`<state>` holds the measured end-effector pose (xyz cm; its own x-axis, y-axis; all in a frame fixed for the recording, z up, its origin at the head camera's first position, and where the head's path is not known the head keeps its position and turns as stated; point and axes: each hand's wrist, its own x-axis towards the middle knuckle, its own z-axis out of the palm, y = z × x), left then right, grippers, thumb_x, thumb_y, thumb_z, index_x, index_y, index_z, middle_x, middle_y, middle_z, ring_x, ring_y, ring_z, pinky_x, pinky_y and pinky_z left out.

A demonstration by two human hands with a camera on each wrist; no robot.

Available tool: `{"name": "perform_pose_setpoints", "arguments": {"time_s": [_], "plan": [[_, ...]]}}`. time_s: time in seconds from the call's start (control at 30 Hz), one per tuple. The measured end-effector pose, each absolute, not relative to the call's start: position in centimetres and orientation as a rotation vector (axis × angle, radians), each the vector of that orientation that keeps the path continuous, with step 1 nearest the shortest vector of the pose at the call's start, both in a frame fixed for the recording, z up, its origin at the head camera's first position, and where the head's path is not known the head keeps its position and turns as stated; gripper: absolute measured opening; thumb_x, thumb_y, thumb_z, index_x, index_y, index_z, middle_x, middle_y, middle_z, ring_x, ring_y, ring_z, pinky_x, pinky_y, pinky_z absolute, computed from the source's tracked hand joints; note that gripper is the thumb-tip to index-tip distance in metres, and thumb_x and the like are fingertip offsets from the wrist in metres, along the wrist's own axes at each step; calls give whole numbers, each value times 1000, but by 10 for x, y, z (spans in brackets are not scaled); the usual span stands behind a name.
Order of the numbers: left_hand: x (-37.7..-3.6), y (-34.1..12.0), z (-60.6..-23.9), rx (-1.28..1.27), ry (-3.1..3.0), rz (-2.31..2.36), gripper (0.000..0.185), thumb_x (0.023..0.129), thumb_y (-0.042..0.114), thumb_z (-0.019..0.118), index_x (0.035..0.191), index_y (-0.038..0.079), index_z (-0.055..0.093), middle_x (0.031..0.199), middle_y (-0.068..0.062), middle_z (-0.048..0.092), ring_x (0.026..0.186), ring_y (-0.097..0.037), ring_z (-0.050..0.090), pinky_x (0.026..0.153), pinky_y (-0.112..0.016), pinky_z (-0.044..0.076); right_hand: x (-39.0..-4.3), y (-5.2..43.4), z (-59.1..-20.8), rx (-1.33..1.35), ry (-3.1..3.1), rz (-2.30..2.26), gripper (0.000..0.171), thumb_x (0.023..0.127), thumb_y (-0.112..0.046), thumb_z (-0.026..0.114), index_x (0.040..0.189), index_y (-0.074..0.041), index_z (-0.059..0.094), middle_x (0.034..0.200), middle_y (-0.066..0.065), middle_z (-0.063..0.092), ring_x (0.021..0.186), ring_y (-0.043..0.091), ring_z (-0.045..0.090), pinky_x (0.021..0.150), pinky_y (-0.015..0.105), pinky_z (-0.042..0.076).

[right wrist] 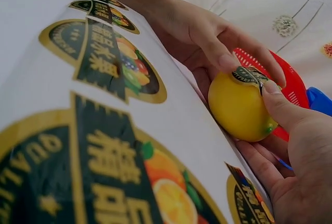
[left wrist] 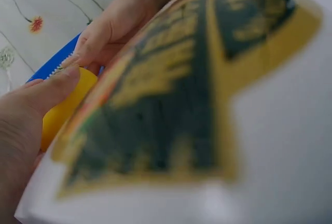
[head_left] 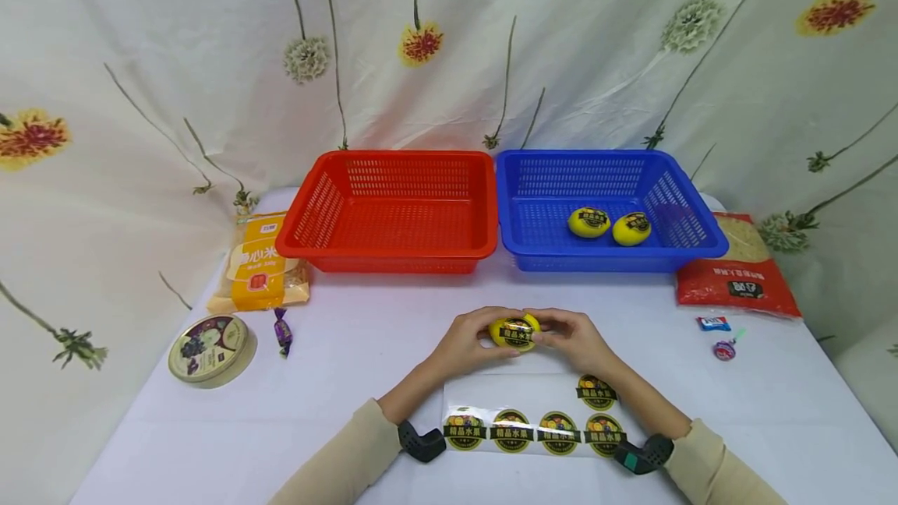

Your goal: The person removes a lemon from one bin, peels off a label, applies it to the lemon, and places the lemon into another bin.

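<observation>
A yellow lemon (head_left: 514, 326) is held just above the table, between both hands. My left hand (head_left: 466, 343) grips its left side, with the thumb low on the front. From the right, my right hand (head_left: 578, 340) pinches the lemon, its thumb resting on the edge of a black-and-gold label (right wrist: 249, 74) on the peel. Below the hands lies a white sticker sheet (head_left: 508, 392) with several round fruit stickers along its front and right edges. In the left wrist view, a blurred sticker hides much of the lemon (left wrist: 65, 110).
A red basket (head_left: 410, 265) and a blue basket (head_left: 603, 263) stand behind; two labelled lemons (head_left: 589, 222) lie in the blue one. Bagged food (head_left: 259, 263), a round tin (head_left: 210, 349) and a purple candy (head_left: 283, 332) are left. A red bag (head_left: 737, 279) and small sweets (head_left: 714, 323) are right.
</observation>
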<state>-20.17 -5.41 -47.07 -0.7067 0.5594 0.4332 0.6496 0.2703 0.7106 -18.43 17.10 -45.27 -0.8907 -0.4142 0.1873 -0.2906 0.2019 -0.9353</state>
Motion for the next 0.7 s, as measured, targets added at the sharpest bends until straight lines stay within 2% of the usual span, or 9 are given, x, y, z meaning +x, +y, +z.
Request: {"name": "perform_pose_setpoints", "arguments": {"time_s": [0.17,0.3,0.4,0.47,0.53,0.6,0.7], "plan": [[-202,-51,-469,-1153,-2435,-1311,45,77,30,76,119,22,62,116,6,61,110,-7,53,94,-27,42,-193,179,-471,-704,2323,-1809,36,84,-8,67,118,0,60,115,13,62,96,15,60,86,29,49],[-200,-48,-467,-1146,-2453,-1337,44,76,29,77,117,23,63,116,6,60,110,-7,52,95,-27,41,-196,189,-468,-773,2272,-1729,40,86,-11,65,124,-3,57,119,11,60,101,19,60,89,29,48],[-199,-47,-467,-1132,-2478,-1337,44,76,27,77,117,23,63,117,6,59,112,-8,52,97,-28,41,-197,197,-463,-810,2272,-1697,40,90,-9,60,129,-1,53,121,14,59,104,21,60,90,26,46],[-198,-48,-467,-1122,-2501,-1318,45,76,28,77,118,23,63,118,6,59,113,-9,51,97,-28,40,-197,203,-458,-803,2301,-1792,40,91,-4,57,129,3,50,118,21,58,101,24,61,86,27,49],[-198,-50,-465,-1123,-2525,-1290,45,77,30,76,119,23,62,119,7,59,113,-9,51,98,-28,40,-197,208,-451,-747,2375,-1981,39,90,1,56,127,7,49,112,29,57,93,24,63,79,29,52],[-198,-51,-463,-1130,-2548,-1267,46,77,31,76,120,24,61,119,8,59,113,-8,51,97,-28,40,-197,212,-445,-633,2492,-2192,37,88,3,58,123,8,49,105,30,58,84,22,64,71,29,54],[-199,-53,-459,-1167,-2569,-1256,46,77,30,75,120,24,61,118,8,59,113,-7,51,98,-28,40,-202,220,-439,-337,2717,-2376,36,87,-4,62,120,2,51,98,19,62,75,15,63,64,25,54]]}}
